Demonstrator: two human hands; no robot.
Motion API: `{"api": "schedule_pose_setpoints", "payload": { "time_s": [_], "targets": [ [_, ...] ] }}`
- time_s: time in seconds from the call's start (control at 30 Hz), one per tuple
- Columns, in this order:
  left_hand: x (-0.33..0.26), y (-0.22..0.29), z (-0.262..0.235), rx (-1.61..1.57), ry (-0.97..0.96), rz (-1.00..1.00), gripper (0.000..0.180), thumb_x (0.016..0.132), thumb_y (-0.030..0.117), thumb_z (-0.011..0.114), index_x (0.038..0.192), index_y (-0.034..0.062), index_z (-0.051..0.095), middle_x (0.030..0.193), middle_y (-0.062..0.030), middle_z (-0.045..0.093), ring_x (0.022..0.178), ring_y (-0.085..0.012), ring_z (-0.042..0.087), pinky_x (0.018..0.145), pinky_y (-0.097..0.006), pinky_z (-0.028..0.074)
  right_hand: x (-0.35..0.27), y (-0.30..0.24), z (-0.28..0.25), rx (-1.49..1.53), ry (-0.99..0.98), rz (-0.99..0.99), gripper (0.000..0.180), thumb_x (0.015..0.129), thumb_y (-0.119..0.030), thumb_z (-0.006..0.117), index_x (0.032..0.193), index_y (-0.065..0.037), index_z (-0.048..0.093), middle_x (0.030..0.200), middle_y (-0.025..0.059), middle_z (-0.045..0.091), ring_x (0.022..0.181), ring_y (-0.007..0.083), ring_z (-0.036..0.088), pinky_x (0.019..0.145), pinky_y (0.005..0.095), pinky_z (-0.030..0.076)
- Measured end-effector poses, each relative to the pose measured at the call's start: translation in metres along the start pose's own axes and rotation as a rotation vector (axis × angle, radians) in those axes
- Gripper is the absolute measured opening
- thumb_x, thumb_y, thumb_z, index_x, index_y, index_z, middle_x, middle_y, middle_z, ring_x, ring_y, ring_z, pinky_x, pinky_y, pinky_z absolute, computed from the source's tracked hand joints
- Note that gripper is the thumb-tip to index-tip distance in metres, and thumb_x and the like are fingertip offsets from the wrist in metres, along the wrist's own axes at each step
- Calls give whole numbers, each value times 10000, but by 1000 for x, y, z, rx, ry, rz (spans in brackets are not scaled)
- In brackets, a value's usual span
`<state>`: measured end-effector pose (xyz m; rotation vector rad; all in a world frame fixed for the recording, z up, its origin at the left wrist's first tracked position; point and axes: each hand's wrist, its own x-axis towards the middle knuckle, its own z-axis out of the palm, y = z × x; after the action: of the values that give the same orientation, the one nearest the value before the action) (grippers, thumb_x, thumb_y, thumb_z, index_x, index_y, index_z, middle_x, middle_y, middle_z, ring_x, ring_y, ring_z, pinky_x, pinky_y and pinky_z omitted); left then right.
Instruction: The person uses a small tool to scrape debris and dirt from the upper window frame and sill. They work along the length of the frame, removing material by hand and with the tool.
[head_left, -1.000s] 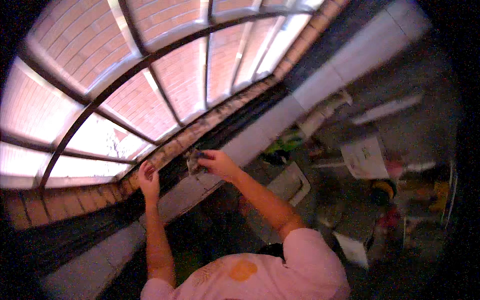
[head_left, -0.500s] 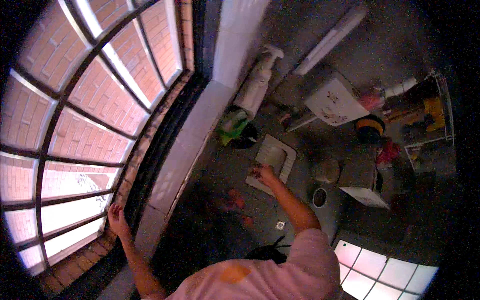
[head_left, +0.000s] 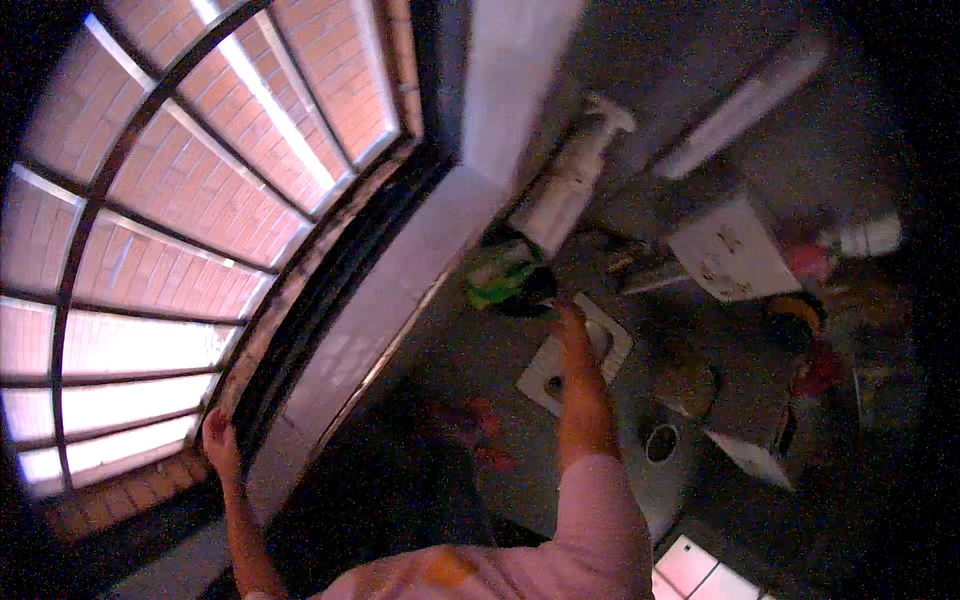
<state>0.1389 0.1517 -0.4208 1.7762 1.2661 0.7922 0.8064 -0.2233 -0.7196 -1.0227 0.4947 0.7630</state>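
Note:
My left hand (head_left: pixel 218 438) rests at the lower corner of a barred window (head_left: pixel 165 230), against the brick sill (head_left: pixel 232 392); its fingers are too blurred to read. My right arm reaches forward over the floor. Its hand (head_left: pixel 570 318) is above a pale squat toilet (head_left: pixel 618 340), close to a dark bin with a green bag (head_left: pixel 490 285). Shadow and blur hide the right fingers, and whether they hold anything does not show. Behind the bin, a white toilet cistern or tank-like bottle shape (head_left: pixel 568 185) with a curved top stands by the wall.
A pale tiled ledge (head_left: pixel 385 260) runs along the window side. To the right are a white patterned panel (head_left: pixel 735 245), a round opening or pot (head_left: pixel 661 443), a white-edged box (head_left: pixel 750 455) and dim shelving (head_left: pixel 885 395). Reddish things (head_left: pixel 480 425) lie on the dark floor.
My right hand has moved forward, from over the squat toilet toward the bin with the green bag, and the arm is straighter. My left hand stays by the window sill. The view has shifted.

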Motion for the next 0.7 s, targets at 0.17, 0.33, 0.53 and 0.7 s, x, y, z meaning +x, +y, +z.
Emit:
{"api": "schedule_pose_setpoints", "payload": {
  "time_s": [0.17, 0.33, 0.53, 0.7],
  "targets": [
    [-39, 59, -8, 349, 246, 50, 292, 796, -13, 446, 1087, -5, 475, 1027, -109, 514, 956, -197, 509, 830, -289, 410, -166, 57, 121, -940, 9, 401, 224, 825, -298, 491, 884, -88, 538, 736, 35, 541, 597, 173, 495, 515, 300, 431],
    [-62, 43, -7, 369, 362, 74, 295, 749, -55, 456, 1031, 12, 508, 1017, -105, 517, 923, -197, 518, 777, -287, 430, -231, 83, 18, -653, -399, 491, 258, 824, -259, 515, 987, -61, 543, 839, 74, 578, 740, 211, 565, 645, 361, 482],
    [-101, 34, -43, 549, 498, 59, 269, 727, -68, 446, 967, 14, 537, 975, -113, 529, 898, -253, 527, 777, -319, 427, -298, 112, 90, -838, -450, 726, 302, 821, -207, 521, 1065, -35, 476, 925, 121, 558, 906, 257, 551, 808, 407, 461],
    [-155, 28, -40, 457, 419, 22, 246, 674, -98, 463, 855, 29, 570, 943, -122, 533, 907, -305, 519, 804, -362, 416, -335, 91, 145, -761, -454, 708, 382, 796, -193, 555, 1111, -18, 427, 969, 137, 534, 919, 291, 540, 843, 424, 444]
  ]
}}
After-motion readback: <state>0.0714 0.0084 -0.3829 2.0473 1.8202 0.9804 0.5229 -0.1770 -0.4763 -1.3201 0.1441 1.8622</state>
